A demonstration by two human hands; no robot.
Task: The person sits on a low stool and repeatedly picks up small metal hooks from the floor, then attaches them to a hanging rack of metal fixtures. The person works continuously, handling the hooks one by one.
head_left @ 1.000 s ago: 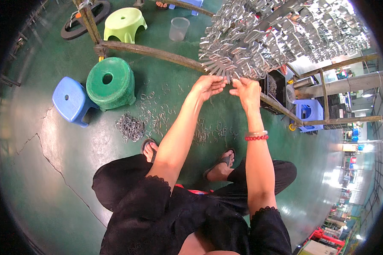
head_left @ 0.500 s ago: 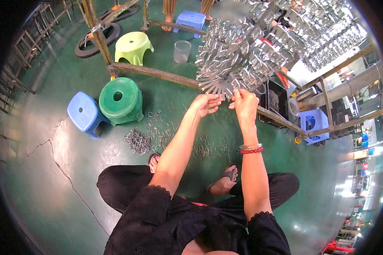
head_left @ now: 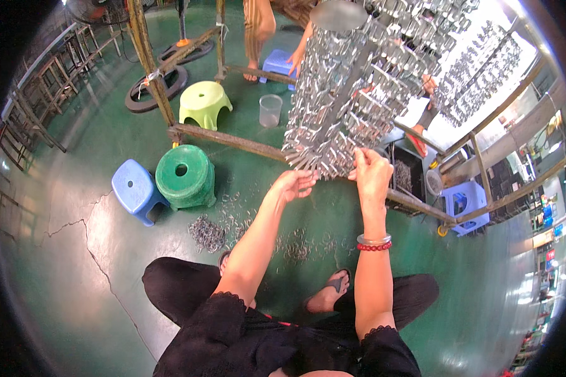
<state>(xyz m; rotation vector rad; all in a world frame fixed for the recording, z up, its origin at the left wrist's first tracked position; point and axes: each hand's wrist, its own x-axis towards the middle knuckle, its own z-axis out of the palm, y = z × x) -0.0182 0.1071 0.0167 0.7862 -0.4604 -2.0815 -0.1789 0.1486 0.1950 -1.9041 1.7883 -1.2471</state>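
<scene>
A dense rack of small, shiny metal clips hangs in front of me. My left hand is at its lower edge, fingertips drawn together against the bottom clips; whatever lies between them is too small to make out. On the right side of the same lower edge, my right hand has thumb and forefinger pinched at a metal clip. A heap of loose metal rings or clips lies on the floor, with more scattered pieces between my feet.
A wooden frame rail crosses before me. Left are blue, green and lime stools. A clear bucket stands beyond the rail. Right are a black crate and blue stool. Another person's hand shows behind the rack.
My view has tilted up, so the scene sits lower. The rack of clips has turned, and both hands remain at its lower edge. Another person's hand has appeared behind it.
</scene>
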